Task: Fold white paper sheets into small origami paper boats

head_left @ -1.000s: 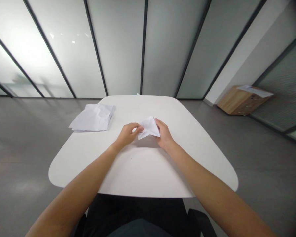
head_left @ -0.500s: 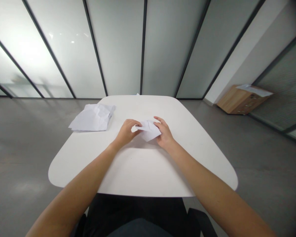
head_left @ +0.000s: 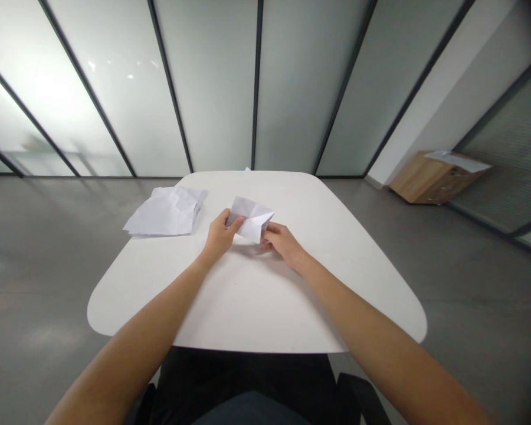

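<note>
A folded sheet of white paper [head_left: 250, 218] is raised a little above the white table [head_left: 248, 301], its creases showing. My left hand [head_left: 220, 236] pinches the paper's left edge between thumb and fingers. My right hand [head_left: 283, 244] lies to the right, its fingertips gripping the lower right part of the fold. A pile of creased white paper [head_left: 166, 211] rests on the table to the left of my left hand, apart from it.
The rounded white table stands on a grey floor, with frosted glass panels in dark frames behind it. A wooden cabinet [head_left: 433, 180] with papers on top stands at the far right. A dark office chair [head_left: 354, 395] shows below the table's near edge.
The folded paper has been turned and lifted, and now points up and to the right. My right hand has moved left and lower along its edge. The paper pile has not moved.
</note>
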Tool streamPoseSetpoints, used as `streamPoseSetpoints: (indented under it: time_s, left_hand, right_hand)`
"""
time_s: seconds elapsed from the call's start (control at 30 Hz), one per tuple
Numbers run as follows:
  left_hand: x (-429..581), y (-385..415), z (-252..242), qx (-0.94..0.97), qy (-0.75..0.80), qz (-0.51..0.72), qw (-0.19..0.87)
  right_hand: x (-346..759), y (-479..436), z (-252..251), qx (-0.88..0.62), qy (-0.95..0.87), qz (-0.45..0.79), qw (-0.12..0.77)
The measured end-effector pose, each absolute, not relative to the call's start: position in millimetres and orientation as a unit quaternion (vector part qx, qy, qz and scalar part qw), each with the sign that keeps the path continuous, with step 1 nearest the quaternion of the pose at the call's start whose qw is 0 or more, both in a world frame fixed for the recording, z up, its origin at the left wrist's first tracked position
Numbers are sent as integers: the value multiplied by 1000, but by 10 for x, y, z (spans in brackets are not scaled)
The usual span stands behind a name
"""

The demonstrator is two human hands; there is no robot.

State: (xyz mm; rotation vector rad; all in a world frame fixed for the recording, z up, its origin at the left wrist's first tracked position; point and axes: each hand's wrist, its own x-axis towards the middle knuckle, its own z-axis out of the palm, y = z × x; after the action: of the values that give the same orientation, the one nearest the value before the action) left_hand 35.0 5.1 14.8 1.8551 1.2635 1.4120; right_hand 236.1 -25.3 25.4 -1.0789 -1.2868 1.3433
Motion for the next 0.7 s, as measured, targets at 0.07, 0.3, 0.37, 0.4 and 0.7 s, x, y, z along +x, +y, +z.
streamPoseSetpoints:
  time_s: [0.07,0.3,0.37,0.4,0.7]
  left_hand:
    - [349,71,139,679,454,517,256]
    - [378,44,112,633,457,491,387]
    - [382,17,115,629,462,474,408]
    - [386,3,119,629,462,467,417]
    - [464,-93,223,556,351,495,568]
  right_hand:
    - [2342,-246,235,-433,-541,537,481]
    - [2415,-207,237,-421,-580,413,562]
    - [2472,-196,255,-433,-647,301,550]
    - [2500,-187,260,-431,-686,243,533]
    - [2609,-86,175,-470,-771,48,427]
